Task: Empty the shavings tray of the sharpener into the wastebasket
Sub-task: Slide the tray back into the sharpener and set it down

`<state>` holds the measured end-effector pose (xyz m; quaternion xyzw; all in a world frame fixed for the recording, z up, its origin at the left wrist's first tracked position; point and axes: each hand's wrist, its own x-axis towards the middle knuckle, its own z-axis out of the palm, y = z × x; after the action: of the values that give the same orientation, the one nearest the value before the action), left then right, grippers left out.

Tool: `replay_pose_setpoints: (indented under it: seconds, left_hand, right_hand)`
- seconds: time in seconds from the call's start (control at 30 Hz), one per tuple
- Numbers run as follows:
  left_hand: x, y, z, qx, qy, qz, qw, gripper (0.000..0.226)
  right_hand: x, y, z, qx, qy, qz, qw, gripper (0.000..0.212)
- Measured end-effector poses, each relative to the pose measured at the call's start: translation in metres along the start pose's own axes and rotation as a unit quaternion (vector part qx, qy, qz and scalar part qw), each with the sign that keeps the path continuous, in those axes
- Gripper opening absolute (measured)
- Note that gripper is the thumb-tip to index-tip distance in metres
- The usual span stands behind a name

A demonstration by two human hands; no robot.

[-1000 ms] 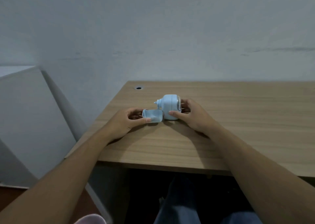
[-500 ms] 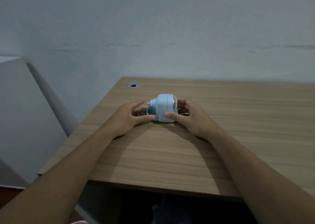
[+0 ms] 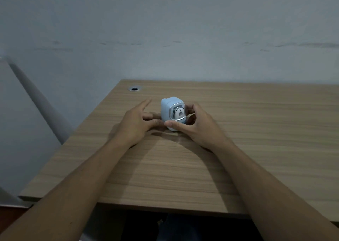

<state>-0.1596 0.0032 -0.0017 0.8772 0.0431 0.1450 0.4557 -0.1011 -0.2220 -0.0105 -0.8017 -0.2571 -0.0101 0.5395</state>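
**Sharpener turned to face the camera; tray no longer visible outside the body**

Since one second ago, the tray that the left hand held just left of the sharpener has gone out of sight, and the sharpener itself now presents a different face to the camera. Half a second ago its knobbed end pointed left; now a silver-framed window with a small panda figure faces the near side.

The sharpener (image 3: 173, 113), pale blue, stands upright on the worktop (image 3: 256, 149), near the middle of its width and towards the far half. No separate tray can be made out.

The right hand (image 3: 197, 127) is curled around the sharpener's right side. Its thumb lies across the lower near face, and its fingers wrap behind; contact is evident, and the grip is closed on the body.

The left hand (image 3: 136, 123) sits just left of the sharpener. Its index finger is extended and points to the far side, clear of the object. The remaining fingers reach right towards the sharpener's lower left side; the thumb tip meets the base beside the right thumb. This hand is loosely spread and grasps nothing.

A round cable grommet (image 3: 134, 88) is set in the far left corner of the worktop.
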Motion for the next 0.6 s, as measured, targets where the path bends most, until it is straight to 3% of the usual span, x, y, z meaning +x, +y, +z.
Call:
replay_pose_setpoints:
  seconds: [0.1,0.17,0.37,0.47,0.6]
  left_hand:
    - [-0.001,-0.002,-0.001,0.002,-0.004,0.014,1.000,0.055]
    - [-0.002,-0.003,-0.001,-0.007,-0.030,0.024,0.999,0.041]
    - [0.001,-0.007,-0.004,-0.024,-0.141,0.049,0.988,0.060]
    - [0.005,-0.008,-0.004,-0.032,-0.165,0.061,0.984,0.070]
    - [0.023,-0.005,0.000,-0.050,-0.151,0.056,0.986,0.066]
  right_hand:
    - [0.002,0.004,-0.002,0.013,0.007,-0.001,1.000,0.073]
    - [0.004,0.005,-0.005,0.007,-0.014,-0.009,1.000,0.076]
    - [0.014,0.011,-0.015,0.018,-0.100,-0.023,0.995,0.085]
    - [0.020,0.016,-0.018,0.064,-0.092,-0.010,0.994,0.078]
    - [0.038,0.022,-0.018,0.056,-0.062,-0.028,0.996,0.079]
